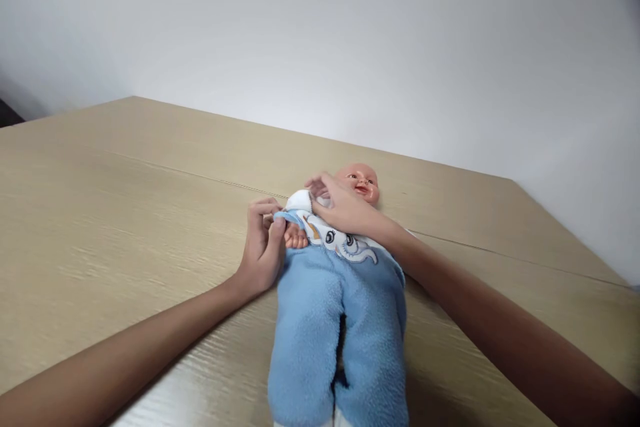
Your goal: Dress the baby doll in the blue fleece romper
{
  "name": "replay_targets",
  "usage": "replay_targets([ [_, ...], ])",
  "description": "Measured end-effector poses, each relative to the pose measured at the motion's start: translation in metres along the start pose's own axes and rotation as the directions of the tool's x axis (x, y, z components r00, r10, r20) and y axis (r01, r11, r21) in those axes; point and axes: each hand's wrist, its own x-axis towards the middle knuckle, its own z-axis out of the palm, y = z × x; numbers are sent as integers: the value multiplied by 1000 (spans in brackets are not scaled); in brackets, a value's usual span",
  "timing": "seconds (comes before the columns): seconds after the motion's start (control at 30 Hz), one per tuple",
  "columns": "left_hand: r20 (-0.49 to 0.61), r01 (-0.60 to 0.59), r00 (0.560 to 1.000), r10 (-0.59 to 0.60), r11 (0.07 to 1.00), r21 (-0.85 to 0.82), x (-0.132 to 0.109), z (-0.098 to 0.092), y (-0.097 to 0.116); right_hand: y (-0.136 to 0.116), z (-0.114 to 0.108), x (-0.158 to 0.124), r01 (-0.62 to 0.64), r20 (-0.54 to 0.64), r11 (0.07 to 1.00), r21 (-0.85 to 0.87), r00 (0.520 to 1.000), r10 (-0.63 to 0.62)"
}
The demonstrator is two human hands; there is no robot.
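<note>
A baby doll (361, 180) lies on its back with its head at the far end. It wears a fleecy blue outfit (310, 320) with a cartoon face on the chest and white sleeves. My left hand (263, 240) pinches the blue cuff of the sleeve (299, 201) beside the doll's small hand (296, 236), which pokes out of it. Across the doll's chest reaches my right hand (335, 203), its fingers curved over the upper sleeve near the shoulder. Whether those fingers grip the cloth is hard to see.
Under the doll is a light wooden table (125, 227) with a seam running across it. A pale wall or partition (300, 47) stands behind the table's far edge and continues along the right side.
</note>
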Motion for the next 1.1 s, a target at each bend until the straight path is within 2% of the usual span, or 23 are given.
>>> replay_targets([
  [0.07,-18,170,985,-171,985,-30,3,3,3,-6,-5,-11,-85,-28,995,-52,996,83],
  [0.13,9,308,951,-308,948,-86,5,5,4,-12,-8,-22,-92,25,988,-121,995,96],
  [0.23,69,416,909,-410,892,-175,8,5,0,-19,-7,-36,-55,80,982,-183,994,71],
  [0.3,102,464,886,-452,858,-219,9,4,-5,-19,-5,-41,-80,45,988,-136,995,87],
  [0.4,160,536,844,-512,802,-261,12,2,-11,-10,-1,-43,-82,16,996,44,997,82],
  [0.57,245,636,772,-587,712,-297,20,2,-16,12,10,-40,-38,-96,928,371,992,79],
  [0.67,239,659,752,-614,689,-302,25,6,-18,22,18,-38,-28,-129,884,466,987,99],
  [0.8,271,677,736,-621,680,-281,31,7,-16,31,21,-36,-35,-112,813,581,986,122],
  [0.97,386,691,709,-590,690,-215,37,-4,-6,35,13,-38,-72,-48,691,720,987,153],
  [1.1,430,700,690,-582,687,-194,46,-3,-11,35,9,-39,-96,-13,612,785,985,171],
])
